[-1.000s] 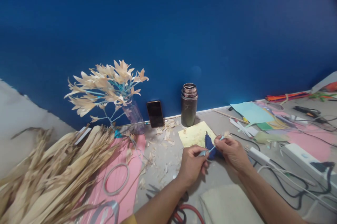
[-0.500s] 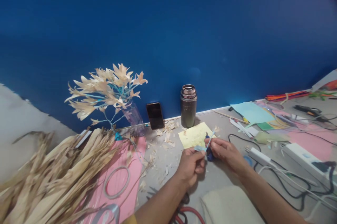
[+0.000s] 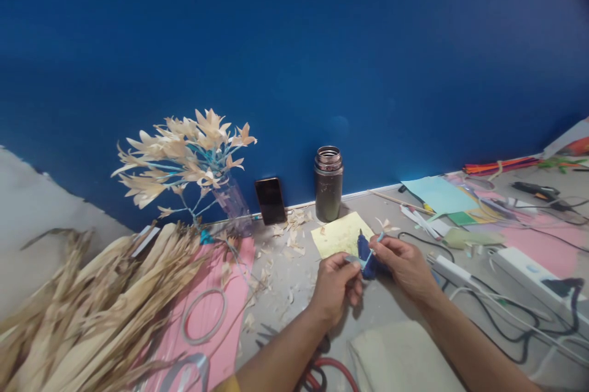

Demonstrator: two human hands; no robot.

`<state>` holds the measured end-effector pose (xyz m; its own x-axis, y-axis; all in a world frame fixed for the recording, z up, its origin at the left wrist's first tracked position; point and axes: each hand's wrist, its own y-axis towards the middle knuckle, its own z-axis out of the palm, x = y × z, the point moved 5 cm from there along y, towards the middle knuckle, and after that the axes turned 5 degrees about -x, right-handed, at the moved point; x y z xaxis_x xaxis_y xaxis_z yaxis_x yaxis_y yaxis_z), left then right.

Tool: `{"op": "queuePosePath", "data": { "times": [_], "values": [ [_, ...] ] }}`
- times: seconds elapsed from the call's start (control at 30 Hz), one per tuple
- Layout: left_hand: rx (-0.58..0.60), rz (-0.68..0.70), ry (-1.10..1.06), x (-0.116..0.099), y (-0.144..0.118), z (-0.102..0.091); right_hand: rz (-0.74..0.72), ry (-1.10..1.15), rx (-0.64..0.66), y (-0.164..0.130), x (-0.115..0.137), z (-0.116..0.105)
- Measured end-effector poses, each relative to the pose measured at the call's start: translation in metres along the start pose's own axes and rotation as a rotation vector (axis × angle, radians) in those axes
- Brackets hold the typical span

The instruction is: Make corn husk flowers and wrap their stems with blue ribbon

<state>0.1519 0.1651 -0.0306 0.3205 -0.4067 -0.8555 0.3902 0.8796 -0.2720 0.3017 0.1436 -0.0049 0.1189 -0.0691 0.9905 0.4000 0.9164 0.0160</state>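
My right hand (image 3: 405,263) pinches a small husk flower (image 3: 387,226) by its thin stem (image 3: 372,252), which is wrapped in light blue. My left hand (image 3: 337,288) is closed on a pale blue strip (image 3: 353,261) that meets the stem's lower end. Just behind my fingers lies a dark blue tool (image 3: 363,246) with a pointed tip, partly hidden, perhaps a glue gun. A yellow paper (image 3: 332,237) with specks on it rests under its tip. Scissors with red handles (image 3: 338,367) lie partly hidden below my left forearm.
Husk flowers (image 3: 184,153) stand in a clear vase (image 3: 237,208) beside a phone (image 3: 270,200) and an open flask (image 3: 328,186). Dry husks (image 3: 92,306) and pink sheets (image 3: 230,318) cover the left. Cables and a power strip (image 3: 529,275) lie right, near a folded cloth (image 3: 400,358).
The flower has tilted to the right and lowered as my right hand turned and moved slightly right. My left hand has shifted slightly right, still pinching the strip.
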Motion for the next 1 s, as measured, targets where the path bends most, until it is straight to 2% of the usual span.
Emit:
{"op": "queuePosePath", "data": {
  "times": [0.2,0.3,0.37,0.6,0.77,0.9,1.0],
  "values": [
    [-0.09,0.119,-0.07,-0.006,0.0,-0.002,-0.143,-0.182,0.007,-0.003,0.012,0.002],
    [-0.135,0.103,-0.142,-0.006,0.001,-0.004,-0.168,-0.233,0.022,-0.003,0.013,0.003],
    [-0.117,0.081,-0.121,-0.008,0.002,-0.005,-0.183,-0.25,0.035,-0.004,0.013,0.004],
    [0.03,-0.015,0.167,-0.016,0.003,-0.006,-0.261,-0.344,0.058,-0.003,0.017,0.003],
    [0.006,-0.073,0.177,-0.014,0.003,-0.01,-0.232,-0.356,0.06,-0.001,0.013,0.001],
    [-0.059,0.018,0.262,-0.014,0.0,-0.01,-0.195,-0.347,0.007,0.0,0.012,-0.002],
    [-0.068,0.064,0.322,-0.015,-0.003,-0.008,-0.107,-0.282,-0.008,-0.002,0.012,-0.001]
  ]
}}
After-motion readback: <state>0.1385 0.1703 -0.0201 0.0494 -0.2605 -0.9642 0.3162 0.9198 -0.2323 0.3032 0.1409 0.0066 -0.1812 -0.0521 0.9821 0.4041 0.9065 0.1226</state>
